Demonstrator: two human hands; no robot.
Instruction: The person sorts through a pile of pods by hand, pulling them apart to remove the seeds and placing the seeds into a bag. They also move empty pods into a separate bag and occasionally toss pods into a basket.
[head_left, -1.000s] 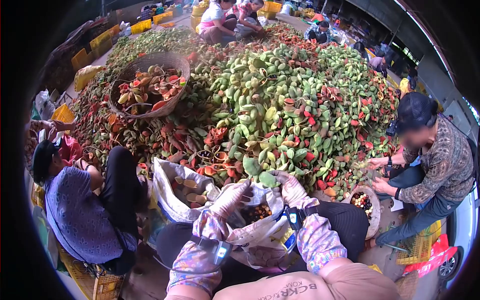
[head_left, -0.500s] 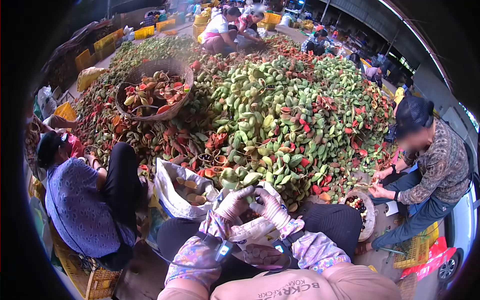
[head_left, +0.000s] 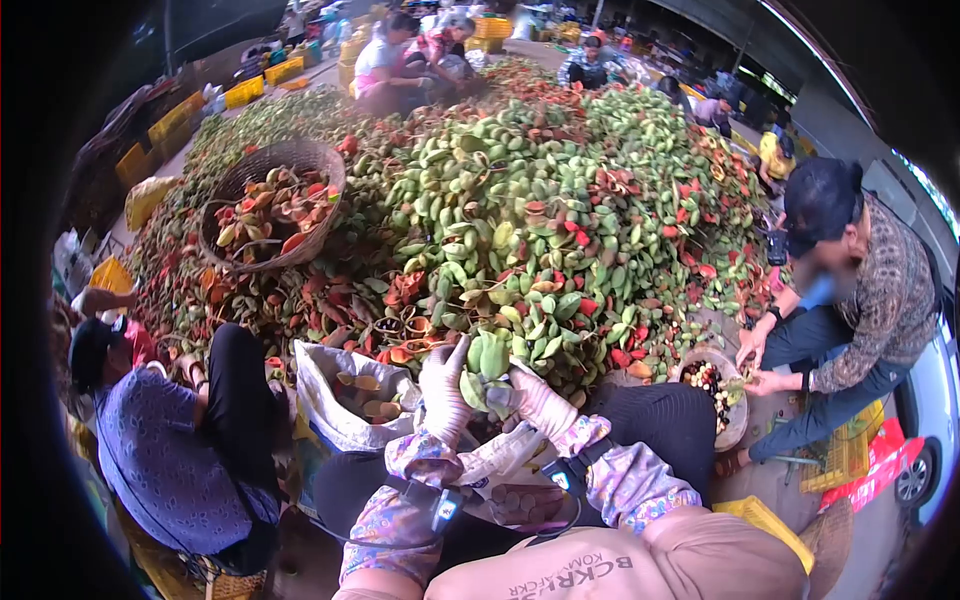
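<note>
Between my gloved hands is a cluster of green pods, at the near edge of a big heap of green and red pods. My left hand is at the cluster's left side, its fingers stretched upward and spread. My right hand closes on the cluster's lower right side. Below the hands, a white sack lies open between my knees. To the left stands another white sack with opened husks in it.
A wicker basket of red husks rests on the heap. One person sits at left, another at right beside a round basket of dark and pale seeds. More people and yellow crates are behind.
My hands have moved up and apart, from above the sack to the heap's edge, and the green cluster is now between them. The camera view has shifted slightly.
</note>
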